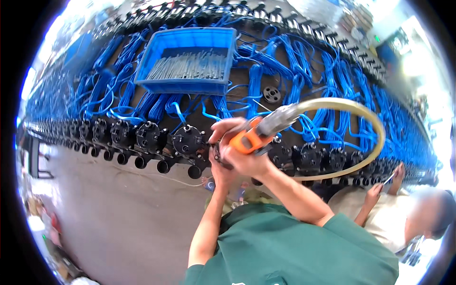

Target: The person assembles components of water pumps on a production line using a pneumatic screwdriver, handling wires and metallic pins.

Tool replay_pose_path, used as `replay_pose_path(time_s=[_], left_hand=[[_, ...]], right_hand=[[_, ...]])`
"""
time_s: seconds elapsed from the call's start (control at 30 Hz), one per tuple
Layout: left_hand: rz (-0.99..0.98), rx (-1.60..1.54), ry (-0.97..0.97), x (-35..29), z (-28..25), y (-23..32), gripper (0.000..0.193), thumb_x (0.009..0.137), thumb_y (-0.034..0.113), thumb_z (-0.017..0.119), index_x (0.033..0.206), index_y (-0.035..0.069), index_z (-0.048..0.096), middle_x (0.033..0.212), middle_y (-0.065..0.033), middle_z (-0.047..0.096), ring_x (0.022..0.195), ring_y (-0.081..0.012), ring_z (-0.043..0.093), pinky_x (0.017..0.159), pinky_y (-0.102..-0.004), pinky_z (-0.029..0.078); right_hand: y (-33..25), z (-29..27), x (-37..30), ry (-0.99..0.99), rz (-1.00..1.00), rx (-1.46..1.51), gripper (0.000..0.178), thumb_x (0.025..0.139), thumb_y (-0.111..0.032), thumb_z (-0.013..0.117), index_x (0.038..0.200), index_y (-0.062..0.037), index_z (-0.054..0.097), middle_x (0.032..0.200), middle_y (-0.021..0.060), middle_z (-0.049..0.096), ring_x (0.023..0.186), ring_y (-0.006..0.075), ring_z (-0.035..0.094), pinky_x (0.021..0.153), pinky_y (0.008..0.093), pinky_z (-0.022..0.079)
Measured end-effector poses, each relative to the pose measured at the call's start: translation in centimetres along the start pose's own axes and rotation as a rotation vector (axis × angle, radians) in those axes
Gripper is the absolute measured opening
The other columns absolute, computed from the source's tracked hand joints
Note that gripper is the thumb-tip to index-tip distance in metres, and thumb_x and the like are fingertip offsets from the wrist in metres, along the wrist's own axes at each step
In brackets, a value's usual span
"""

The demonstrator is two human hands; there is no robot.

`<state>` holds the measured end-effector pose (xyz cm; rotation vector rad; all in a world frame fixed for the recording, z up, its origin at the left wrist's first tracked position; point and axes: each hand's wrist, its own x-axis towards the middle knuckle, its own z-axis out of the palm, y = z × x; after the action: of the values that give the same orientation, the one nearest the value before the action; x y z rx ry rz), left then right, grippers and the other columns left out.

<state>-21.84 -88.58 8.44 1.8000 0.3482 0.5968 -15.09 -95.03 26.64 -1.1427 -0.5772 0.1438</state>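
Note:
My right hand [247, 159] is closed round an orange hand-held power tool [248, 140] with a grey rear end, from which a yellowish hose [363, 111] loops to the right. Close beside it, my left hand [221, 171] is closed at a dark unit in the row; its fingers are partly hidden behind the right hand and the tool. Just left of both hands sits a round black housing [188, 140] with a blue cable at its top and a short pipe opening below. The tool's working tip is hidden.
Similar black housings [121, 133] line the bench edge both ways. Behind them lie bundled blue cables [254, 88], a blue bin [185, 87] of thin metallic rods and a black disc with holes [271, 94]. At right, a co-worker [380, 209] holds a thin pale stick.

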Motion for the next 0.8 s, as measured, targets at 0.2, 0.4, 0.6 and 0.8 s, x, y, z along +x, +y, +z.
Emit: replay_pose_path(time_s=[0.2, 0.4, 0.6, 0.8], left_hand=[[-0.066, 0.172, 0.004, -2.0, 1.2, -5.5, 0.105, 0.061, 0.025, 0.092, 0.143, -0.003, 0.033, 0.124, -0.024, 0.061, 0.11, -0.0382, 0.065, 0.095, -0.0435, 0.051], [-0.101, 0.236, 0.006, -2.8, 1.4, -3.1, 0.079, 0.065, 0.029, 0.092, 0.122, -0.002, 0.047, 0.101, -0.0194, 0.069, 0.093, -0.0362, 0.068, 0.083, -0.0435, 0.053], [-0.083, 0.261, -0.026, -2.8, 1.6, -2.1, 0.08, 0.067, 0.029, 0.091, 0.124, -0.005, 0.047, 0.1, -0.0216, 0.07, 0.093, -0.0395, 0.068, 0.081, -0.0442, 0.053], [-0.087, 0.225, 0.008, -2.5, 0.6, -2.4, 0.076, 0.065, 0.028, 0.092, 0.12, -0.002, 0.049, 0.099, -0.0185, 0.07, 0.089, -0.0368, 0.069, 0.08, -0.0432, 0.054]], right_hand=[[-1.3, -6.1, 1.8, 0.156, -0.181, -0.142, 0.028, 0.078, 0.005, 0.06, 0.106, 0.0014, 0.064, 0.09, 0.0101, 0.07, 0.074, 0.0123, 0.066, 0.064, 0.0255, 0.053], [1.7, -6.9, 2.2, 0.053, -0.155, -0.371, 0.023, 0.074, 0.004, 0.062, 0.097, 0.003, 0.065, 0.083, 0.0092, 0.071, 0.076, 0.0151, 0.07, 0.07, 0.0302, 0.055], [2.9, -7.5, 2.7, 0.054, -0.113, -0.507, 0.035, 0.075, 0.0, 0.065, 0.11, 0.0026, 0.064, 0.083, 0.0085, 0.073, 0.074, 0.015, 0.073, 0.071, 0.0288, 0.058], [-0.6, -5.1, 2.0, 0.061, -0.194, -0.338, 0.033, 0.077, 0.005, 0.064, 0.109, 0.0015, 0.064, 0.094, 0.0104, 0.072, 0.083, 0.0157, 0.072, 0.074, 0.0306, 0.058]])
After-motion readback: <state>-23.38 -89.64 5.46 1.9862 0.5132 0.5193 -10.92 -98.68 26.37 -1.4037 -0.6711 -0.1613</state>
